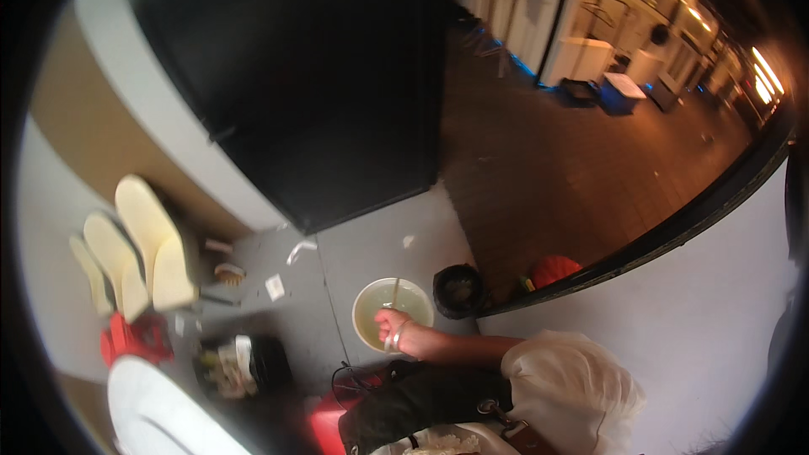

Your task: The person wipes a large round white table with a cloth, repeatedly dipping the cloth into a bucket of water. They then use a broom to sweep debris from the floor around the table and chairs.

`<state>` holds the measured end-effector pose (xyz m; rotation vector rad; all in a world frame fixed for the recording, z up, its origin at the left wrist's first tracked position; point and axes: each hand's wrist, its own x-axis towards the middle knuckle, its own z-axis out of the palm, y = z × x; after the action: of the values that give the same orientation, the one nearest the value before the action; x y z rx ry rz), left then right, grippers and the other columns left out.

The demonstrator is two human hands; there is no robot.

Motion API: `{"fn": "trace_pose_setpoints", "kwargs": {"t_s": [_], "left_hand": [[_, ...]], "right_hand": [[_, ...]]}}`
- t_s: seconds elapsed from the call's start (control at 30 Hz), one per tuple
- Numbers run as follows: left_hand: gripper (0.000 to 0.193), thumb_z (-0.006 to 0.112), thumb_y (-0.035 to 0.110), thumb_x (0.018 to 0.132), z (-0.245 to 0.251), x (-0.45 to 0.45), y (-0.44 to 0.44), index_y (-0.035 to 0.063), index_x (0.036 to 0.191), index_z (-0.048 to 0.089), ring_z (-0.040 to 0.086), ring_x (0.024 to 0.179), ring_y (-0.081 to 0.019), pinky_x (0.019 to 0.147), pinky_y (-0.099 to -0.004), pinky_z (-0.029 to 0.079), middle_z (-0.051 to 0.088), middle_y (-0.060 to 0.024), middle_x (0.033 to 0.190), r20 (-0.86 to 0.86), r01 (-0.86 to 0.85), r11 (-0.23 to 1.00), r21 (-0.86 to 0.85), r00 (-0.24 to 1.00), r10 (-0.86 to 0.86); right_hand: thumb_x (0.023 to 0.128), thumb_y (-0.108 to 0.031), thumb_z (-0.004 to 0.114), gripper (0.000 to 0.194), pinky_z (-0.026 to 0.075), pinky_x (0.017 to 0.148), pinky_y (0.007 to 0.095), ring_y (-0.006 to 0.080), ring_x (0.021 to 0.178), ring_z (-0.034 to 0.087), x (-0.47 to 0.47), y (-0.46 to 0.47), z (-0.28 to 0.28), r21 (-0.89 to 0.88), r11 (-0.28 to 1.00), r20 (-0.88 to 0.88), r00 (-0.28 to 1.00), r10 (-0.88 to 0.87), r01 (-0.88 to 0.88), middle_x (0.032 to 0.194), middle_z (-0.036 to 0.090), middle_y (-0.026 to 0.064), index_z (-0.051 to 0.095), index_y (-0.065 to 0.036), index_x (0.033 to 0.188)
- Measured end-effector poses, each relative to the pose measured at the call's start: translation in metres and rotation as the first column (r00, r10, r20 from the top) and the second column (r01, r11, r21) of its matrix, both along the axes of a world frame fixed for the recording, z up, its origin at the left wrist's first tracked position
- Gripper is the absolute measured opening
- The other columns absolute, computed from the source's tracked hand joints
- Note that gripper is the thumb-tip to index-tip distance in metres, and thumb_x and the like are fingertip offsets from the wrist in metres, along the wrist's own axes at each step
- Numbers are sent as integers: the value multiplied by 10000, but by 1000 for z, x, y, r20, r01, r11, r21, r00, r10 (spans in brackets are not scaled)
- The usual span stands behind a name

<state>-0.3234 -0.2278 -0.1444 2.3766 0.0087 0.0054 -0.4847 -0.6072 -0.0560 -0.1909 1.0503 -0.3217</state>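
Note:
My right hand is closed around a thin stick-like handle above a round white-rimmed bucket. Cloudy, pale greenish liquid stands in the bucket, which rests on the grey floor. Too little of the handle shows to tell what tool it belongs to. A pale bangle circles that wrist, and a loose white sleeve covers the upper arm. My left hand is out of view. A dark bag or cloth lies across my front.
Right of the bucket stands a small black-lined bin. Cream chairs line the left wall, near a red plastic stool and a black bin of rubbish. Paper scraps litter the floor. A black door stands beside an opening onto brown paving.

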Motion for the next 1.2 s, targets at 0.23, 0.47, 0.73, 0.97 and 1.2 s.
{"fn": "trace_pose_setpoints", "kwargs": {"t_s": [0.23,0.47,0.73,0.97,1.2], "left_hand": [[353,452,274,970,-16,115,-246,-46,1091,539,565,975,-279,850,-440,452,568,-172,1109,-280,487,872,41,844,-458],[303,472,252,960,-30,215,-517,-21,1033,580,590,918,-267,795,-439,479,599,-159,1051,-469,804,590,74,550,-691],[257,495,227,949,-32,251,-797,7,966,626,620,853,-253,733,-438,510,635,-144,984,-495,923,381,60,359,-792],[236,508,216,926,-84,119,-969,20,912,638,612,791,-232,681,-422,502,627,-123,902,-567,930,357,-81,252,-785],[221,517,209,898,-98,-86,-1109,28,860,639,590,728,-207,630,-401,480,603,-99,811,-749,983,130,-130,-12,-662]], "right_hand": [[770,-127,594,190,287,383,370,210,407,410,-75,-183,-33,-96,895,-83,892,-444,436,509,406,60,468,-117,627],[727,-35,598,238,286,432,361,202,434,339,-169,-294,-76,-9,602,-199,589,-784,798,541,344,27,398,-139,652],[702,-54,593,303,322,450,396,227,388,295,-273,-346,-63,-9,326,-347,303,-888,945,487,323,25,342,-163,570],[727,-52,579,95,417,432,580,370,410,448,-393,-396,-139,-174,277,-467,168,-868,945,562,453,138,527,-37,806],[759,-76,562,68,444,490,546,391,535,551,-482,-465,-169,-48,345,-552,263,-792,937,595,512,163,543,-11,752]]}}
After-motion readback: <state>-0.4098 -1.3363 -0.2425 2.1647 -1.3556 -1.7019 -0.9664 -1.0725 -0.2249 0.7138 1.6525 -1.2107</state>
